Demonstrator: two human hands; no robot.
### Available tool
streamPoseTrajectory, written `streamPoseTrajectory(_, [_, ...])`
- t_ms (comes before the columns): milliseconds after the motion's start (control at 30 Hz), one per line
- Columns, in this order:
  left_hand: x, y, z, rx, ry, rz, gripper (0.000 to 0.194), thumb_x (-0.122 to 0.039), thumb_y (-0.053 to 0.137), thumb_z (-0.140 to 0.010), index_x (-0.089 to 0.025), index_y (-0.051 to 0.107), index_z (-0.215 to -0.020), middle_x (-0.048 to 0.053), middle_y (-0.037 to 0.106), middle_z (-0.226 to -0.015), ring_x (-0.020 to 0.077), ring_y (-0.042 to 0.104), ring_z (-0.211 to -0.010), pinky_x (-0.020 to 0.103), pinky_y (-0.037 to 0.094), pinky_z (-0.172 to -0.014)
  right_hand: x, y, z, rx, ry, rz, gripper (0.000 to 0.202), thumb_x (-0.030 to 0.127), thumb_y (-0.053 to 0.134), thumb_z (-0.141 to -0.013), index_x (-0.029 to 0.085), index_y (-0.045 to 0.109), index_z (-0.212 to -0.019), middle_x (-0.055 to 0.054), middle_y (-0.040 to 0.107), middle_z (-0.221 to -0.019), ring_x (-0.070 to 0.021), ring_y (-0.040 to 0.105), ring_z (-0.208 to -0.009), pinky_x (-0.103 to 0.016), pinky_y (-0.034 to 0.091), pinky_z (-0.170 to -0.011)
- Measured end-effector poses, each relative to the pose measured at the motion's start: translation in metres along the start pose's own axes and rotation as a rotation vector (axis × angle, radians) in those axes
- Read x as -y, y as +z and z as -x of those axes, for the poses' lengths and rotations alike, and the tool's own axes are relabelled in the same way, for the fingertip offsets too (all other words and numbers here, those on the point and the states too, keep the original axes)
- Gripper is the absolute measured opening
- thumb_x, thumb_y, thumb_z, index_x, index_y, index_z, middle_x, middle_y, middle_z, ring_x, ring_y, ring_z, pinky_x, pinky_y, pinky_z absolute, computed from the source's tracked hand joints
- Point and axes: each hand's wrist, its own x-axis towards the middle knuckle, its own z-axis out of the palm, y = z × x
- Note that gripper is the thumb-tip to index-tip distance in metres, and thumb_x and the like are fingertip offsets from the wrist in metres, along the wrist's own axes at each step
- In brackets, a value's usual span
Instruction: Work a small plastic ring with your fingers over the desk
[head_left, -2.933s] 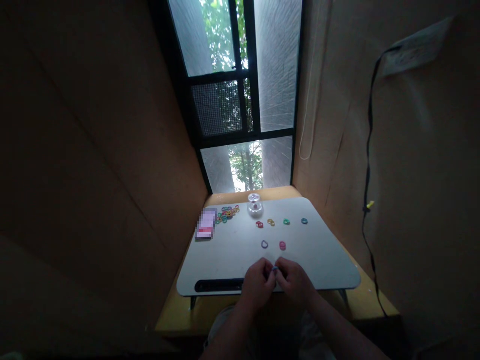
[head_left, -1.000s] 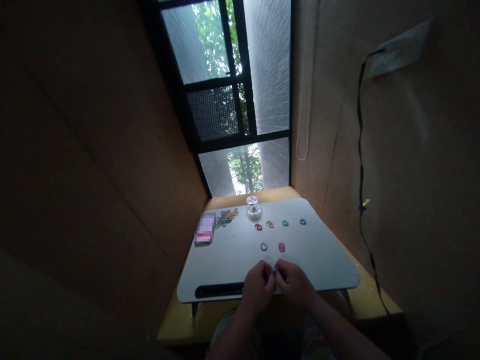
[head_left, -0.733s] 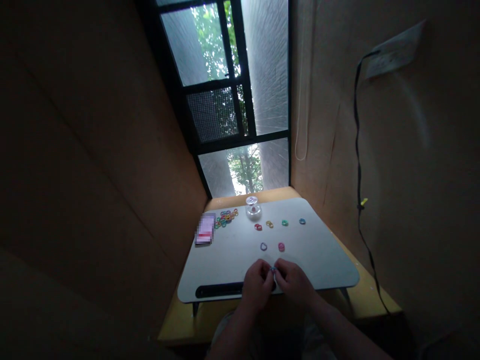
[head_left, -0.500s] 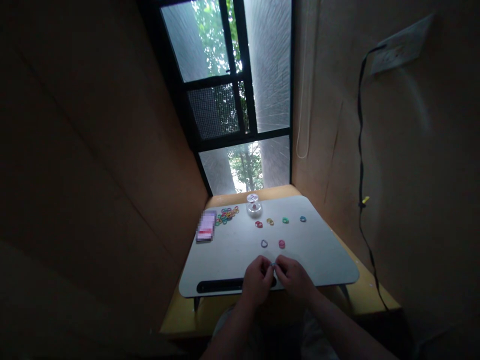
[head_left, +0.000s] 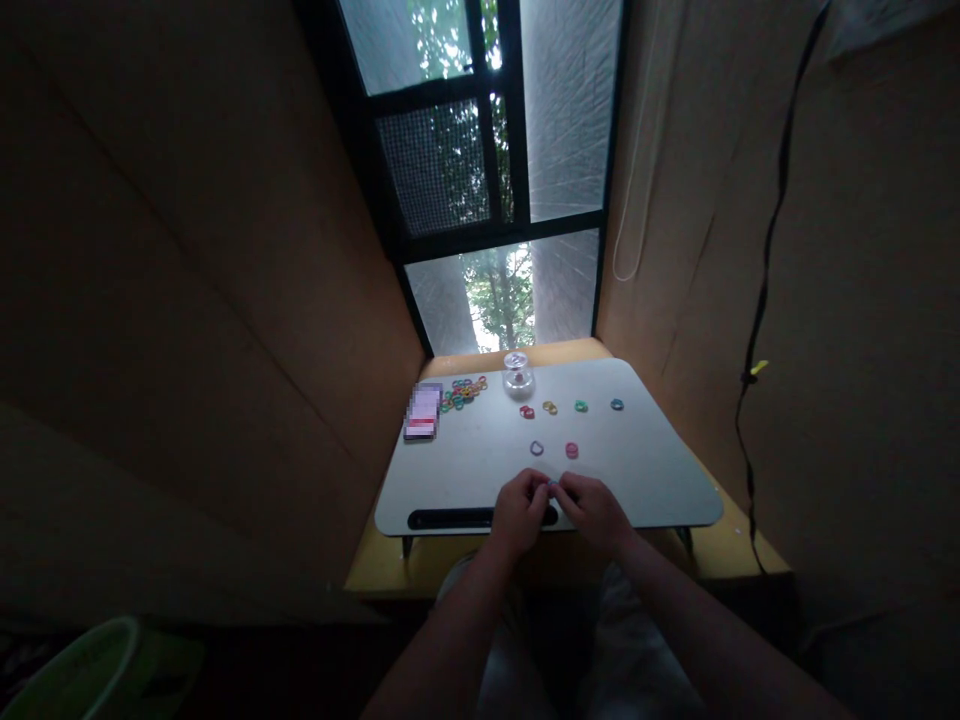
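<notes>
My left hand (head_left: 521, 509) and my right hand (head_left: 595, 510) meet over the near edge of the white lap table (head_left: 465, 470). Both pinch a small bluish ring (head_left: 553, 487), which looks like a hair tie; the fingers mostly hide it. Just beyond them lie a pale purple ring (head_left: 536, 449) and a pink ring pair (head_left: 572, 450). Farther back sit small groups of red rings (head_left: 527, 412), yellow rings (head_left: 550, 408), green rings (head_left: 581, 406) and blue rings (head_left: 617, 405). At the back left is a mixed pile of coloured rings (head_left: 463, 393).
A clear jar (head_left: 517, 378) stands at the table's back edge, and a phone (head_left: 424, 411) lies at its left. Along the front runs a black slot (head_left: 450, 518). A dark cable (head_left: 763, 280) hangs on the right wall. A green tub (head_left: 112, 660) is at lower left.
My view has tilted down, so the table sits higher and the green tub has come into sight. Both hands keep their pinch on the bluish ring.
</notes>
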Motion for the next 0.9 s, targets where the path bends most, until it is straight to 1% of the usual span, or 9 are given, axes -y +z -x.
streamPoseTrajectory(200, [0.0002,-0.0013,-0.0012,0.026,0.020,0.032,0.021,-0.024,0.048,-0.089,-0.019,0.068,-0.092,0.000,0.068,-0.081,0.0140,0.060,-0.075,0.024,0.045,-0.069,-0.0002,0.0000,0.0005,0.007,-0.006,-0.008,0.035,0.038,0.046,-0.094,0.020,0.046,-0.064,0.003,0.051,-0.059,-0.0124,0.046,-0.056,-0.026,0.029,-0.056])
streamPoseTrajectory(333, [-0.0001,-0.0017,-0.0018,0.030,0.026,0.020,0.022,-0.026,0.049,-0.089,-0.019,0.069,-0.093,0.001,0.069,-0.083,0.0142,0.060,-0.076,0.024,0.045,-0.070,0.0003,-0.0003,0.0001,0.000,0.004,-0.003,0.034,0.036,0.046,-0.094,0.020,0.046,-0.064,0.003,0.050,-0.059,-0.0125,0.045,-0.056,-0.025,0.029,-0.056])
streamPoseTrajectory(433, [0.0006,-0.0010,-0.0020,0.019,0.026,-0.013,0.021,-0.028,0.050,-0.089,-0.018,0.069,-0.089,0.001,0.068,-0.079,0.0136,0.058,-0.072,0.024,0.044,-0.067,0.0014,-0.0012,0.0000,-0.008,0.005,0.006,0.032,0.034,0.046,-0.093,0.021,0.044,-0.064,0.003,0.049,-0.059,-0.0125,0.045,-0.055,-0.025,0.029,-0.055])
streamPoseTrajectory(567, [0.0013,0.0000,-0.0029,-0.007,-0.008,-0.040,0.018,-0.029,0.052,-0.087,-0.018,0.066,-0.083,-0.001,0.064,-0.071,0.0122,0.055,-0.065,0.023,0.041,-0.062,0.0048,-0.0034,0.0008,-0.024,0.018,-0.017,0.027,0.031,0.047,-0.090,0.021,0.046,-0.066,0.003,0.049,-0.058,-0.0125,0.045,-0.055,-0.025,0.030,-0.055])
streamPoseTrajectory(800, [0.0041,0.0005,-0.0047,-0.021,-0.054,-0.021,0.019,-0.031,0.053,-0.087,-0.017,0.066,-0.085,0.000,0.064,-0.071,0.0121,0.054,-0.064,0.023,0.040,-0.061,0.0085,-0.0076,0.0014,-0.047,0.027,-0.103,0.011,0.024,0.050,-0.084,0.021,0.053,-0.073,0.003,0.053,-0.062,-0.0125,0.048,-0.057,-0.024,0.035,-0.057])
streamPoseTrajectory(900, [0.0048,0.0010,-0.0051,-0.019,-0.063,0.010,0.020,-0.032,0.053,-0.087,-0.017,0.066,-0.084,0.000,0.065,-0.071,0.0118,0.054,-0.063,0.023,0.040,-0.061,0.0077,-0.0084,0.0005,-0.049,0.028,-0.133,0.009,0.024,0.049,-0.084,0.021,0.054,-0.076,0.003,0.053,-0.062,-0.0124,0.048,-0.057,-0.024,0.035,-0.057])
